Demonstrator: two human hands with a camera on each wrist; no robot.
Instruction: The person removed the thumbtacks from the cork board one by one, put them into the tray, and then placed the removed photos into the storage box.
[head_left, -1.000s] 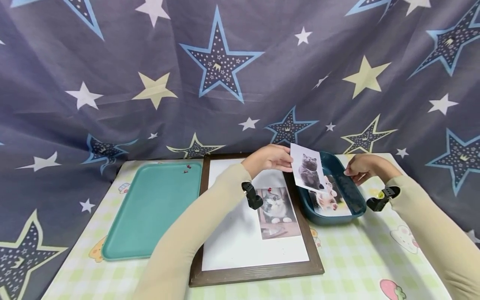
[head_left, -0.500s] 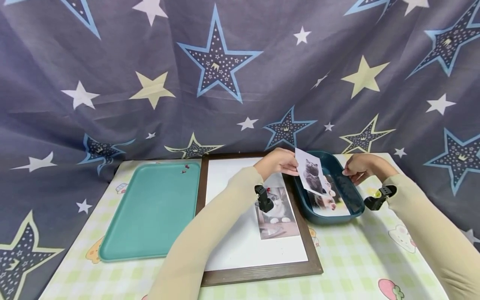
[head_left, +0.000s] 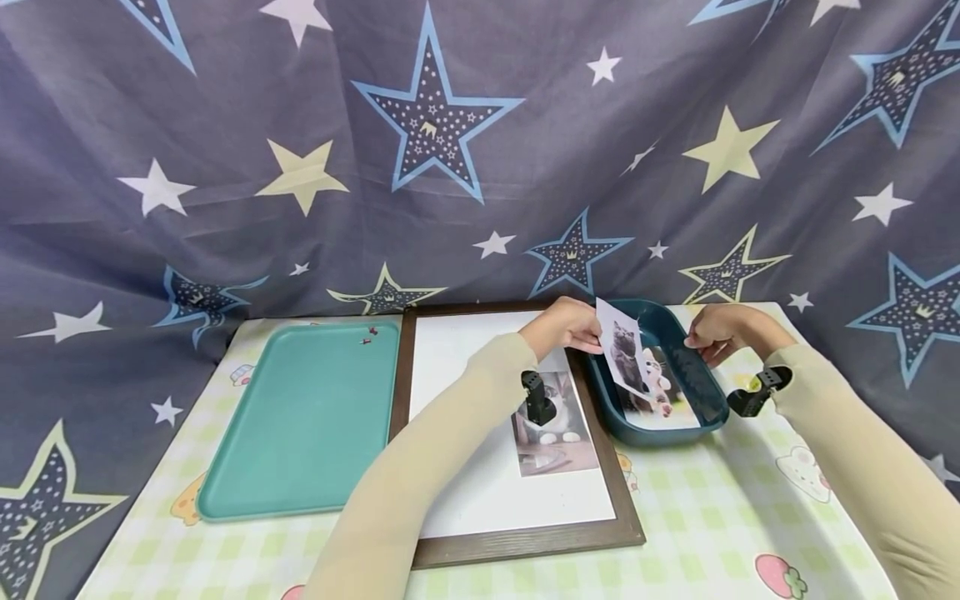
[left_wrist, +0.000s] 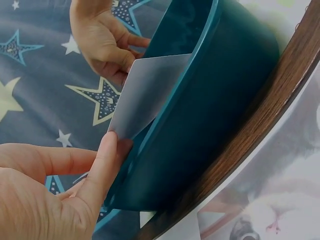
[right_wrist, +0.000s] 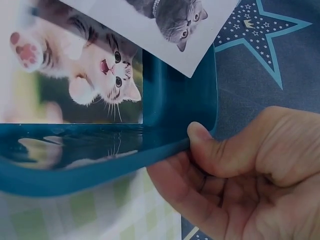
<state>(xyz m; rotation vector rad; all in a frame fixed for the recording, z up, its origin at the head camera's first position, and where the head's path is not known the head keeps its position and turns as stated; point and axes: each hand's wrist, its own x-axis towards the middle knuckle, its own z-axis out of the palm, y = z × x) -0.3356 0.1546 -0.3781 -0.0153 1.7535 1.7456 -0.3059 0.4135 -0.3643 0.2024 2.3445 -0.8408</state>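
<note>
My left hand (head_left: pixel 567 326) pinches the edge of a photo of a grey cat (head_left: pixel 626 348), which tilts over the dark teal bin (head_left: pixel 702 392). In the left wrist view the photo's pale back (left_wrist: pixel 145 92) shows, its far part inside the bin's rim. My right hand (head_left: pixel 722 332) grips the bin's right rim between thumb and fingers, as the right wrist view shows too. A kitten photo (right_wrist: pixel 95 65) lies inside the bin, partly covered by the grey cat photo. Another cat photo (head_left: pixel 558 450) lies on the framed white board (head_left: pixel 480 500), held by a red pin and partly behind my left wrist.
Left of the board lies a green tray (head_left: pixel 300 425) with several small red pins (head_left: pixel 371 335) at its top right corner. A checked tablecloth (head_left: pixel 720 533) covers the table. A star-patterned curtain (head_left: pixel 495 167) hangs behind the table's back edge.
My left hand has moved right, carrying the grey cat photo further over the bin, and the photo has turned more edge-on. The right hand has stayed on the bin's rim.
</note>
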